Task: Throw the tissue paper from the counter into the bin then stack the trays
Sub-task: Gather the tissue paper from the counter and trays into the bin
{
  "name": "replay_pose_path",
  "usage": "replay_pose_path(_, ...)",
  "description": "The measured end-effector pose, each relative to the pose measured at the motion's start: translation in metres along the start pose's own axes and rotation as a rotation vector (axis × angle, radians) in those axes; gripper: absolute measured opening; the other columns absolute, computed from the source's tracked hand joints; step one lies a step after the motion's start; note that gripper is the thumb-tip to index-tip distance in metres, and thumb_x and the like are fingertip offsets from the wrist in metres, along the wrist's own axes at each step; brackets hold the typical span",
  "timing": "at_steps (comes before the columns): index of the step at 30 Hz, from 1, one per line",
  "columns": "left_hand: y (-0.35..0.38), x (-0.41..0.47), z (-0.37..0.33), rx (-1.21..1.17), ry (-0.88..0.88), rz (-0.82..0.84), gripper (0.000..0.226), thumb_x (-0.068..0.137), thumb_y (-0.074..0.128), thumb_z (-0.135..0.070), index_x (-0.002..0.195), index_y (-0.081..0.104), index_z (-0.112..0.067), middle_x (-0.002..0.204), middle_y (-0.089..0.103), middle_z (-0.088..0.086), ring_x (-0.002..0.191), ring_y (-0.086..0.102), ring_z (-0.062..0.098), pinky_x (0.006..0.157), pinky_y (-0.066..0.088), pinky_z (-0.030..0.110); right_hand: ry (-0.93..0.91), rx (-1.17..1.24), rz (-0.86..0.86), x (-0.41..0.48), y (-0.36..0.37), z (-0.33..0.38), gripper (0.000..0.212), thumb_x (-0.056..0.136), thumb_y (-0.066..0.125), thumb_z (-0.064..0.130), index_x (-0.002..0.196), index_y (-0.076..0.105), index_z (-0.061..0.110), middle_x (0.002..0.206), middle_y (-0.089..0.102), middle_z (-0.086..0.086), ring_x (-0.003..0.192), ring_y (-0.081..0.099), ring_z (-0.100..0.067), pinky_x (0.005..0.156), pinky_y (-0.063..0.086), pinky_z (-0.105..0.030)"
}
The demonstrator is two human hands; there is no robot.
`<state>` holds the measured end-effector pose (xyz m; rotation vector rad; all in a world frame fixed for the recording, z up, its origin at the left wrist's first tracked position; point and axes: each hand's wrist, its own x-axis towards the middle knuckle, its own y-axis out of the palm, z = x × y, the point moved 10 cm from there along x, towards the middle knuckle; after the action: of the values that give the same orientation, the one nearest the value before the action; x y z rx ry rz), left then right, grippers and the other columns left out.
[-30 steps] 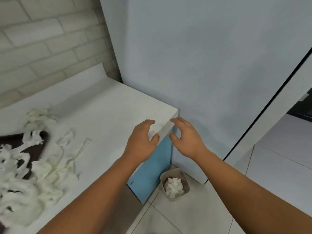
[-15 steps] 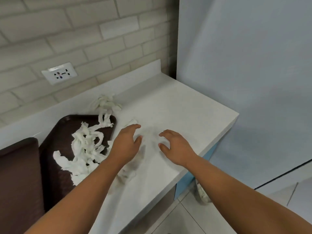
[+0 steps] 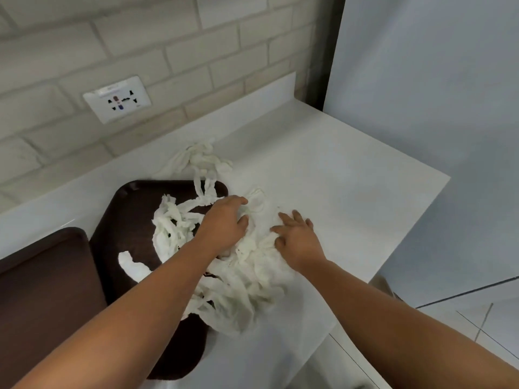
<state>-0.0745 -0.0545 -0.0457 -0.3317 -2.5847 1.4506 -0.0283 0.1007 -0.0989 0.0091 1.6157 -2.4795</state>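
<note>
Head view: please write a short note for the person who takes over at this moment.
Hands: left hand and right hand both open, resting on the tissue.
Tissue: loose strips, partly on one tray, partly on the counter.
The second tray: beside the first, on its left, not stacked.
Done: nothing visible yet.
Left: gather the tissue, bin it, stack the trays.

Canteen-style kitchenette corner: a white counter (image 3: 351,169) is running along a wall (image 3: 140,37) of pale brick tiles, with a socket (image 3: 117,99) sitting just above the upstand. Two brown trays (image 3: 132,209) (image 3: 42,290) are lying side by side on it. A tall pale panel (image 3: 435,108) is closing off the right end, and floor tiles (image 3: 494,318) are showing below.
</note>
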Motion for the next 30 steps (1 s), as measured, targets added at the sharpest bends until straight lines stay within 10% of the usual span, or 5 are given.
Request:
replay_pose_path(6, 0.008, 0.025, 0.005, -0.01, 0.025, 0.028, 0.039, 0.094, 0.058, -0.018, 0.132, 0.055, -0.014, 0.139, 0.052, 0.004, 0.13, 0.045, 0.023, 0.106, 0.04, 0.036, 0.171, 0.343, -0.123, 0.001, -0.035, -0.009, 0.029, 0.096, 0.042, 0.014, 0.112, 0.066, 0.01, 0.105, 0.069, -0.008, 0.099, 0.063, -0.027, 0.084, 0.049, -0.03)
replay_pose_path(11, 0.026, 0.048, 0.003, 0.055, 0.059, 0.183, 0.054, 0.091, 0.058, -0.012, 0.143, 0.044, -0.019, 0.149, 0.041, 0.006, 0.138, 0.035, 0.029, 0.113, 0.033, 0.04, 0.294, 0.802, -0.171, -0.005, -0.06, -0.022, 0.026, 0.093, 0.036, 0.018, 0.08, 0.049, 0.0, 0.071, 0.057, -0.006, 0.067, 0.057, -0.024, 0.064, 0.044, -0.032)
replay_pose_path(18, 0.047, 0.055, -0.01, 0.262, 0.134, 0.298, 0.047, 0.093, 0.061, -0.032, 0.139, 0.052, -0.031, 0.151, 0.037, 0.004, 0.13, 0.035, 0.034, 0.106, 0.037, 0.047, 0.355, 0.808, -0.264, -0.015, -0.082, -0.043, 0.055, 0.087, 0.052, 0.053, 0.085, 0.052, -0.002, 0.087, 0.065, -0.02, 0.077, 0.065, -0.031, 0.075, 0.052, -0.046)
replay_pose_path(22, 0.04, 0.059, -0.009, 0.229, 0.115, 0.187, 0.018, 0.091, 0.064, -0.035, 0.101, 0.071, -0.022, 0.114, 0.06, 0.0, 0.108, 0.052, 0.024, 0.088, 0.048, 0.04, 0.39, 0.811, -0.314, -0.02, -0.085, -0.061, 0.027, 0.093, 0.048, 0.026, 0.087, 0.055, 0.001, 0.088, 0.074, 0.008, 0.073, 0.062, -0.016, 0.07, 0.054, -0.037)
replay_pose_path(30, 0.009, 0.055, 0.019, -0.507, -0.261, -0.013, 0.02, 0.081, 0.077, -0.014, 0.076, 0.058, -0.012, 0.082, 0.065, 0.005, 0.078, 0.066, 0.02, 0.07, 0.054, 0.029, 0.429, 0.848, -0.389, -0.031, -0.098, -0.086, 0.02, 0.096, 0.049, 0.021, 0.081, 0.041, 0.011, 0.078, 0.049, -0.014, 0.064, 0.057, -0.029, 0.05, 0.051, -0.033)
